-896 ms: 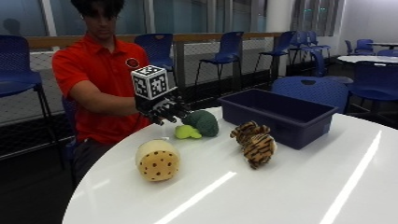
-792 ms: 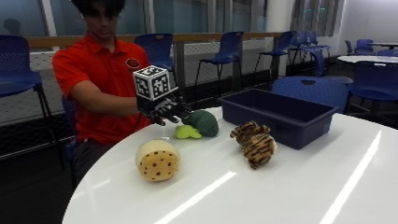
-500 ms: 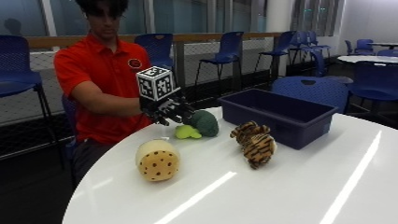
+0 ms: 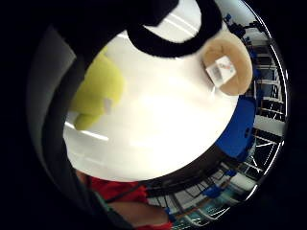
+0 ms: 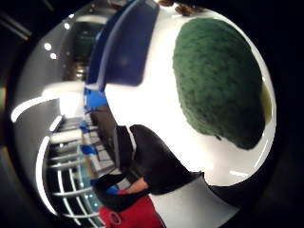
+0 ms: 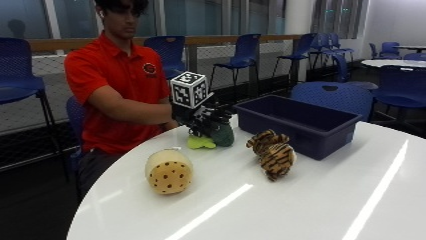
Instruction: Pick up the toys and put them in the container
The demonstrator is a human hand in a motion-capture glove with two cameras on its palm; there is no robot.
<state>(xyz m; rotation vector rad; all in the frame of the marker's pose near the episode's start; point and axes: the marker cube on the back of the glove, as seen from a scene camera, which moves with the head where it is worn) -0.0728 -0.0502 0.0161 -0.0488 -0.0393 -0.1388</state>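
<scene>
In the outside view my gloved right hand hovers on top of a dark green plush broccoli with a yellow-green stalk, fingers spread and pointing down around its crown. The thumb side palm view has the green crown close under the palm, and the stalk lies beside the hand on the white table. A tan spotted round plush lies nearer the table's front, also visible as. A striped tiger plush lies beside the dark blue bin, which appears empty.
The bin stands at the table's far side, right of the broccoli. Blue chairs and another table stand behind. The table edge curves close to the person's body.
My hand has moved right and slightly down from beside the broccoli to over its top. The toys and bin have not moved.
</scene>
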